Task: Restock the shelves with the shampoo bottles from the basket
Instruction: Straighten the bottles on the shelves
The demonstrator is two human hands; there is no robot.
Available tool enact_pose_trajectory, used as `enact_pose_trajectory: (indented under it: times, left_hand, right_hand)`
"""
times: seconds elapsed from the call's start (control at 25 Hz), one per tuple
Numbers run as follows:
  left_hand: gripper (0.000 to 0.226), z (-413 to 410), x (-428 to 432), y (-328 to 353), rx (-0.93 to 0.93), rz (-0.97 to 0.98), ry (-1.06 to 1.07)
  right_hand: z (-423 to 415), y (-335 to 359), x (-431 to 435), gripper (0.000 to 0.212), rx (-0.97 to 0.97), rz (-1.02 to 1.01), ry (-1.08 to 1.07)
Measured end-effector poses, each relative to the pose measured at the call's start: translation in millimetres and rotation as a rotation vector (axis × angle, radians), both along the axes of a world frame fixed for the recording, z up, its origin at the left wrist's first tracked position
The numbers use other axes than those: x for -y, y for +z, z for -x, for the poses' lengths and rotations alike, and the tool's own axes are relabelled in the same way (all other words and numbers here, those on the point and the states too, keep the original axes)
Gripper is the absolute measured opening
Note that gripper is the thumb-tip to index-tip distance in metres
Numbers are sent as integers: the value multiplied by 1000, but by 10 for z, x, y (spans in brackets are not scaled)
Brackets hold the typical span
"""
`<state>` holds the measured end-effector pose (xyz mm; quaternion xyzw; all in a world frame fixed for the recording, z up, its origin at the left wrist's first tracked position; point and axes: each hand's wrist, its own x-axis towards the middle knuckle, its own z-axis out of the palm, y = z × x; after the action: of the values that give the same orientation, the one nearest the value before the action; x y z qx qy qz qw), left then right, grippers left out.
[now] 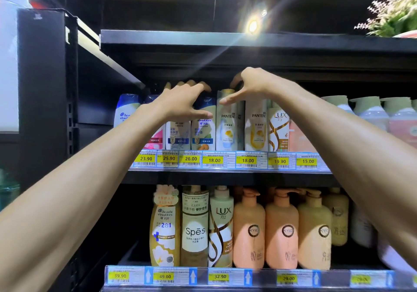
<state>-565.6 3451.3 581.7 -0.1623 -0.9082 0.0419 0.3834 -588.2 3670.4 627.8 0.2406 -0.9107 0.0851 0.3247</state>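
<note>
On the upper shelf [225, 175], the left hand [180, 104] curls round the top of a Head & Shoulders bottle [203, 131], probably steadying its row. Just right, the right hand [248, 86] grips a Pantene bottle [226, 129] by its top, apparently seating it upright in its lane; no basket is visible

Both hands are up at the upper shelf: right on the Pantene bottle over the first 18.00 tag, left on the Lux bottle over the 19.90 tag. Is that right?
Not quite. In the head view the left hand grips the Head & Shoulders bottle over the 26.00 tag, not the Lux bottle. The right hand is on the Pantene bottle over the first 18.00 tag, as you said.
</note>
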Motion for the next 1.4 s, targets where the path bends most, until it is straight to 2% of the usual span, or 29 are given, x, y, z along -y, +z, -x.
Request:
enact_pose_trajectory:
  times: [0.24,0.36,0.48,0.72,1.04,1.24,1.4]
  left_hand:
    - [73,-123,-167,49,-50,0,-47]
    - [68,-143,-327,62,-94,11,-97]
    - [63,-137,-529,146,-102,51,-133]
    - [68,-26,-930,264,-63,88,-143]
    - [77,192,-1121,278,11,108,-158]
    - [72,246,-1116,306,-1,74,-246]
    - [67,285,-1113,352,102,1,-323]
  right_hand:
    - [-69,-22,-434,82,-58,-101,-45]
    - [-68,-49,-678,88,-60,-74,-63]
    - [-24,-71,-892,85,-67,-69,-82]
    - [49,-140,-1042,91,-49,-92,-111]
    - [156,-113,-1099,77,18,-93,-65]
    - [193,-75,-1088,84,44,-68,-41]
    - [236,-50,-1097,93,44,-77,19]
